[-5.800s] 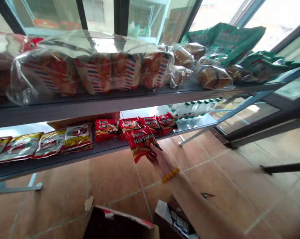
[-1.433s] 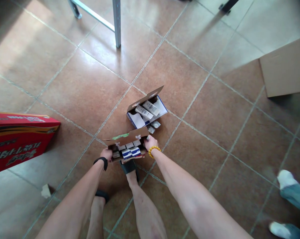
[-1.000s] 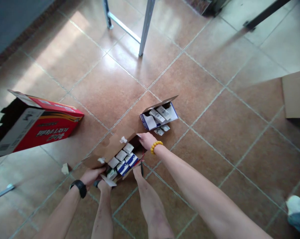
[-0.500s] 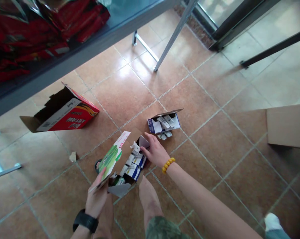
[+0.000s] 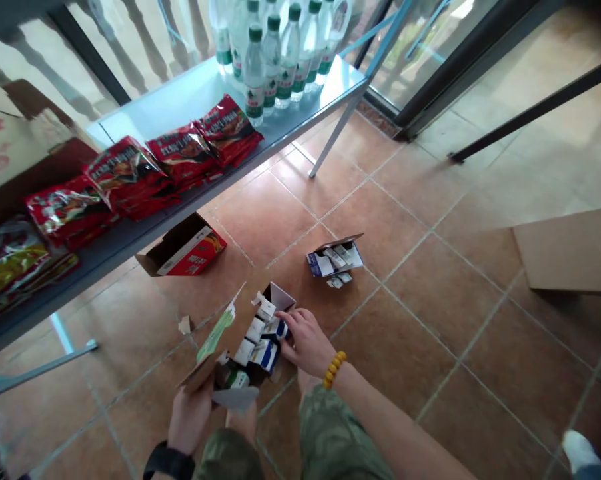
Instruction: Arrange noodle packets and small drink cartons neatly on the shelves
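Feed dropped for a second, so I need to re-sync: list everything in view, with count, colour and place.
open carton: one, brown, floor, holding white-and-blue small boxes
second small carton: one, blue-white, floor beyond
red carton: one, lying open under the shelf
plain cardboard box: one, brown, right edge
shelf: one, grey
red packets: several stacks, on shelf
yellow-green packets: a few, shelf's left end
water bottles: several, green caps, shelf's far end
another person's shoe: white, bottom right
left hand: holds carton flap
right hand: on small boxes

Matt cardboard carton (image 5: 215, 347); glossy plastic noodle packs (image 5: 130, 175); smooth, shiny floor tiles (image 5: 430, 320); metal shelf (image 5: 190, 100); clear plastic bottles (image 5: 275, 47).
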A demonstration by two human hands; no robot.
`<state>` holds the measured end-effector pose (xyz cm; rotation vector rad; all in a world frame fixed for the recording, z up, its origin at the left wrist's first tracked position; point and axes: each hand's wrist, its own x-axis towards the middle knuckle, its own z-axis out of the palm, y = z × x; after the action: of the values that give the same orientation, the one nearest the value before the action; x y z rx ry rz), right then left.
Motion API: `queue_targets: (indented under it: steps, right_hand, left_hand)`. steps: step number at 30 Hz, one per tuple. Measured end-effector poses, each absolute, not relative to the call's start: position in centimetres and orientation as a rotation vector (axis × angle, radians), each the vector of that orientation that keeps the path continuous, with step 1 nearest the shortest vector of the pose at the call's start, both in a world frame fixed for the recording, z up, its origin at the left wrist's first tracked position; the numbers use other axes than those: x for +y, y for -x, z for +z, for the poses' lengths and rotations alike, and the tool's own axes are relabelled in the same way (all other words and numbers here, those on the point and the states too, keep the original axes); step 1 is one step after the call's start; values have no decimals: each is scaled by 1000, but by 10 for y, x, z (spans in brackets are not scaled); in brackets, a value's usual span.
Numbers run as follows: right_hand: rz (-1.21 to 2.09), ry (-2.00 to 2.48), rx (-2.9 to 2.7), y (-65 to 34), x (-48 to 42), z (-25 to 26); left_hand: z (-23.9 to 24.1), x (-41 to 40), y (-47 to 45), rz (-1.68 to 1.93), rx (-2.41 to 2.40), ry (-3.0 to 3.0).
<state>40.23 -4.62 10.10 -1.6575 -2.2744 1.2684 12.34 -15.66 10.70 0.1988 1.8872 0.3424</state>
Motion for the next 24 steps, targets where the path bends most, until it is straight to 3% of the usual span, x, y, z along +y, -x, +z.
queue_targets:
  steps: [14, 20, 24]
  right_hand:
    - [1228, 1607, -2097, -326, -5, 284]
    - [1247, 1455, -2253, -297, 25, 354]
    - [1060, 1579, -2412, -277, 33, 392]
  left_hand:
    - [314, -144, -42, 449, 1841, -28]
    - [351, -146, 1, 514, 1723, -84]
    - [361, -154, 19, 566, 1658, -111]
